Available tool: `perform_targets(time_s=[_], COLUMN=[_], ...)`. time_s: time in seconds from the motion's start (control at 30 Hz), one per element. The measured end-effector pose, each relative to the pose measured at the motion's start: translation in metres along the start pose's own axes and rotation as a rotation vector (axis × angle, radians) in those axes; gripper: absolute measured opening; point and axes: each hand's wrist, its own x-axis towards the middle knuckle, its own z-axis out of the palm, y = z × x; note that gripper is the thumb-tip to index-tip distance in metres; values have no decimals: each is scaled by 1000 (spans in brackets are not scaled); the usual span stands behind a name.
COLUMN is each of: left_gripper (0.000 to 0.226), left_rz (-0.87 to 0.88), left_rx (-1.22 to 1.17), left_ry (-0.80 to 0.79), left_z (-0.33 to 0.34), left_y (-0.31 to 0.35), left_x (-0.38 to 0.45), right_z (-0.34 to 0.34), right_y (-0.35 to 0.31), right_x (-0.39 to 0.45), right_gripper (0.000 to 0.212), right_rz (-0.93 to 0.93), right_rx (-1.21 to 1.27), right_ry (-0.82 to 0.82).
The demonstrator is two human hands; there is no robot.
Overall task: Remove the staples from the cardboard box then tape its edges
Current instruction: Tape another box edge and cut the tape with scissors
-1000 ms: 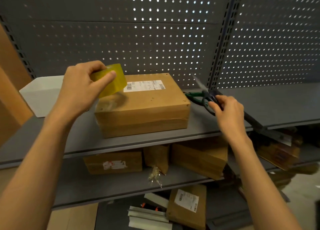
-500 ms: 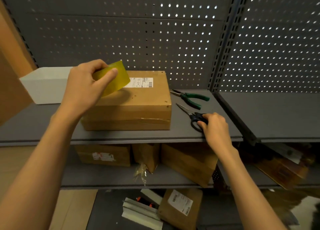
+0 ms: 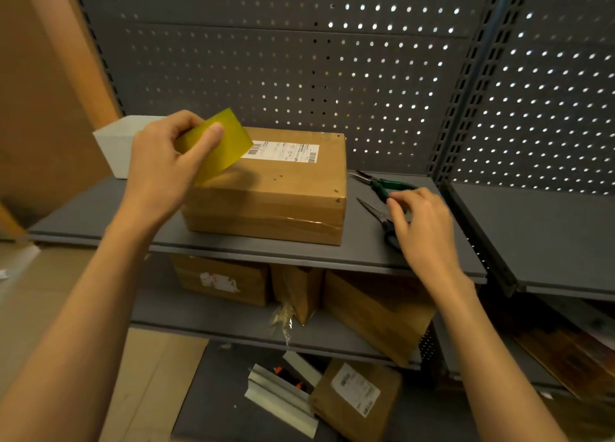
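A: On the grey metal shelf (image 3: 100,215), what is the left hand (image 3: 159,172) doing?

B: It pinches a yellow, see-through strip of tape (image 3: 218,145) between thumb and forefinger and holds it raised over the near left corner of the cardboard box (image 3: 276,188). The strip's lower edge hangs just above the box top; I cannot tell whether it touches.

A: And the box itself?

B: It sits flat on the shelf, just right of that hand and left of the other one. A white shipping label (image 3: 283,151) lies on its top, just beyond the tape. Clear tape already wraps its front face.

A: The right hand (image 3: 424,228)?

B: Its fingers are loosely curled and grasp nothing. It hovers over the handles of a pair of black scissors (image 3: 379,215), whose blades point away to the left of the fingertips. Whether the palm touches the handles is hidden.

A: Anything else nearby?

B: Green-handled pliers (image 3: 382,185) lie just beyond the right fingertips, close to the scissors. A white bin (image 3: 116,142) stands behind the left hand, against the perforated back panel (image 3: 299,75). Under both forearms, a lower shelf carries several more cardboard boxes (image 3: 223,283).
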Motion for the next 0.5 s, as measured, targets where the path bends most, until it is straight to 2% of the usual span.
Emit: perform_targets(time_s=[0.17, 0.3, 0.5], left_gripper=[21, 32, 34], left_rz=[22, -10, -91], left_rx=[106, 214, 421], left_ry=[36, 23, -68], left_z=[-24, -42, -60], left_y=[-21, -56, -114], left_x=[0, -2, -10], right_z=[-7, 0, 26], right_y=[-43, -79, -133], right_x=[6, 9, 10], right_gripper=[23, 23, 24], right_rz=[-106, -204, -293], right_rx=[95, 140, 157], right_ry=[125, 102, 27])
